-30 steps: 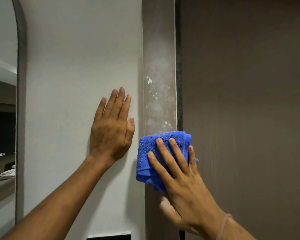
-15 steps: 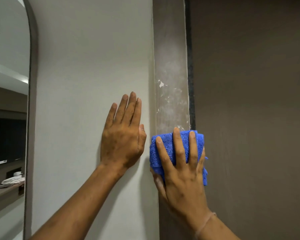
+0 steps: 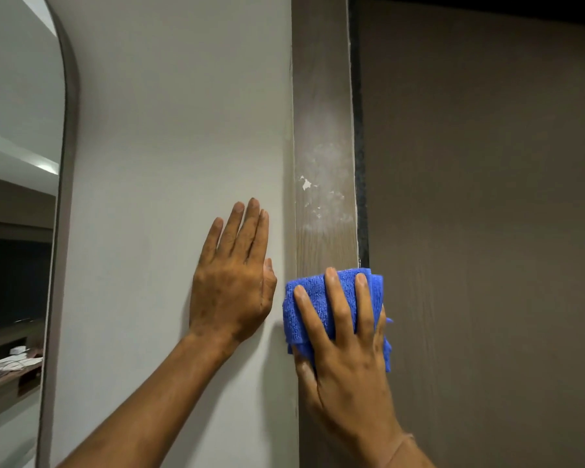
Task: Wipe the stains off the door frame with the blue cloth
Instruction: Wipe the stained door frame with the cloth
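A grey-brown door frame (image 3: 323, 79) runs vertically up the middle of the view. White stains (image 3: 321, 184) speckle it, with a cleaner wood-grain strip just below them. My right hand (image 3: 345, 352) presses a folded blue cloth (image 3: 296, 312) flat against the frame, below the stains, with its fingers spread over the cloth. My left hand (image 3: 232, 278) lies flat and open on the white wall (image 3: 176, 146) just left of the frame, holding nothing.
A brown door panel (image 3: 487, 231) fills the right side, with a dark gap (image 3: 360, 163) between it and the frame. An arched mirror (image 3: 17, 214) with a grey rim hangs on the wall at the far left.
My right hand has turned upright over the cloth and slid it up the frame, then slightly down, leaving a cleaner strip above the cloth. The left hand stays on the wall.
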A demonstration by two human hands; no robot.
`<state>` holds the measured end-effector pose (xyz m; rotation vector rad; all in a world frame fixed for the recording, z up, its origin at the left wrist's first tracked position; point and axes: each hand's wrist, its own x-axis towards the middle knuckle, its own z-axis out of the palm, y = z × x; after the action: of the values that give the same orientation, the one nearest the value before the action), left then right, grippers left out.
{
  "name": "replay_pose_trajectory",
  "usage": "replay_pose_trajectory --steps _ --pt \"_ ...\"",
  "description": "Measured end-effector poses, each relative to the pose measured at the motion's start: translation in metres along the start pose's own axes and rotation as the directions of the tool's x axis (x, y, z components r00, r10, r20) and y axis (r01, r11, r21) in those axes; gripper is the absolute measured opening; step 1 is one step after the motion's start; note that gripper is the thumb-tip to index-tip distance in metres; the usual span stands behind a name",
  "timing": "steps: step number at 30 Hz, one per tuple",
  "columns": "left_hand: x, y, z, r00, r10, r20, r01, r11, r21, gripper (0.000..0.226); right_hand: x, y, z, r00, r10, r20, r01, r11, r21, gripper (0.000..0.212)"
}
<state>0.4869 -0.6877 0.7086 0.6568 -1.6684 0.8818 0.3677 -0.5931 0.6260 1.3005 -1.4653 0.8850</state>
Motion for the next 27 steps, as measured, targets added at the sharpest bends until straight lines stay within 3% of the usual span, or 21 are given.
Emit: replay_pose_trajectory --steps 4,9,14,18,27 --pt "0.001 0.001 -0.002 1.0 -0.003 0.004 0.003 1.0 0.0 0.059 0.029 0.006 -0.011 0.999 -0.047 0.005 0.047 0.999 0.006 0.069" --pt "0.001 0.0 -0.001 1.0 -0.013 0.016 0.013 1.0 -0.008 0.058 0.084 0.003 -0.025 1.0 0.001 -0.018 -0.001 1.0 0.023 0.067" --pt "0.0 0.0 -0.003 1.0 0.005 0.02 -0.005 1.0 0.004 0.057 0.057 -0.002 -0.019 0.999 0.011 -0.032 -0.008 0.995 0.096 0.076" --pt "0.0 0.002 -0.005 1.0 -0.002 0.031 0.001 1.0 0.016 0.057 0.049 -0.011 -0.014 0.995 0.093 -0.047 -0.088 0.991 0.106 0.071" --pt "0.001 0.001 -0.003 1.0 -0.011 0.015 0.011 1.0 -0.001 0.056 0.096 -0.004 -0.018 0.99 0.028 -0.135 -0.033 0.999 -0.029 0.055"
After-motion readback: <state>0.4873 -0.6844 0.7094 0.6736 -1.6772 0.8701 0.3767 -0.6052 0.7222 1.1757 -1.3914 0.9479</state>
